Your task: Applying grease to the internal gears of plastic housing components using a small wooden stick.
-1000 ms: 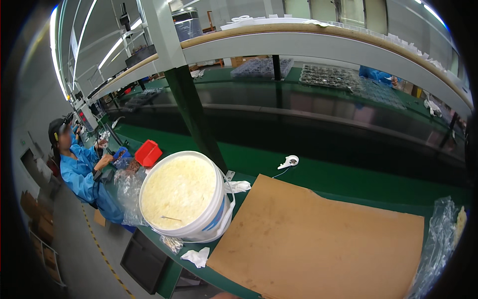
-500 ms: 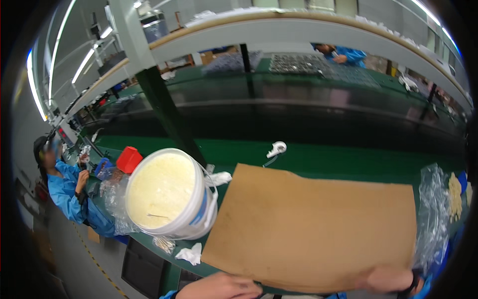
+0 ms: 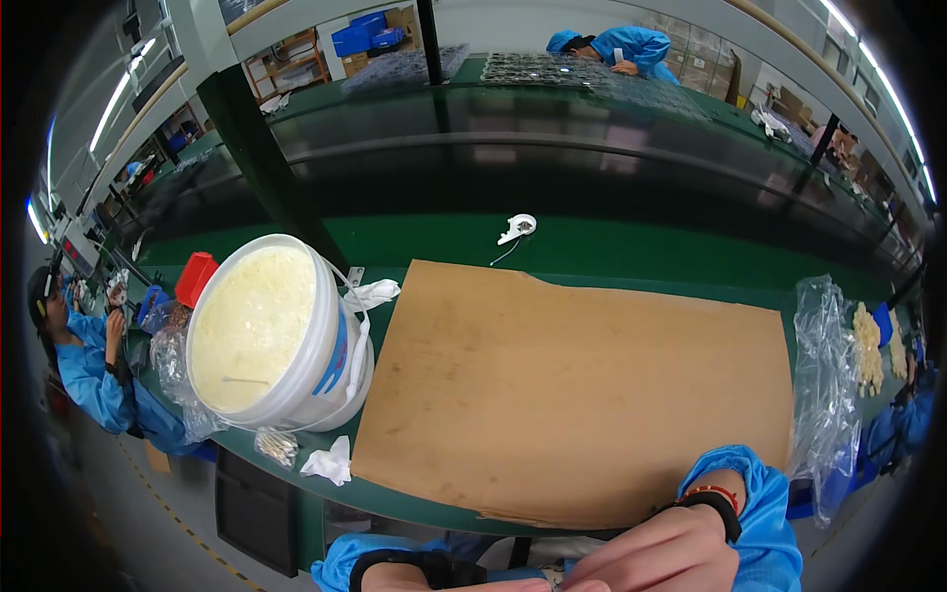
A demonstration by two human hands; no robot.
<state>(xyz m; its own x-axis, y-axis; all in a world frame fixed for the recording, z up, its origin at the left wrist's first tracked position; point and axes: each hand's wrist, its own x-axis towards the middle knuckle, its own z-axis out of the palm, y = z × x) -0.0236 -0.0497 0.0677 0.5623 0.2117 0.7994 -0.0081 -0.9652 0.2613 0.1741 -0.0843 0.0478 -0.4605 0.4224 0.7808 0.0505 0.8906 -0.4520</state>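
Observation:
At the lower edge my right hand (image 3: 659, 555) is closed, its fingers curled and pressed together, with a black band and a red bracelet at the wrist. My left hand (image 3: 503, 585) comes close to it, mostly cut off by the edge, so its grip is hidden. A small pale grey thing (image 3: 552, 574) shows between the hands, too little to name. Just beyond them lies a large brown cardboard sheet (image 3: 582, 395) on the green table. To its left stands a white bucket (image 3: 330, 365) filled with a pale yellow mass, a thin stick (image 3: 245, 381) on top.
A white tape dispenser (image 3: 518, 228) lies behind the cardboard. Clear plastic bags (image 3: 827, 385) lie at the right. A crumpled white tissue (image 3: 328, 461) and a bag of cotton swabs (image 3: 276, 446) sit by the bucket, a red bin (image 3: 196, 278) behind. Co-workers in blue are at left, right and far side.
My right hand has left the cardboard's near right part and moved left, beside my left hand. My left hand has dropped lower, mostly out of view. The view has tilted and shifted.

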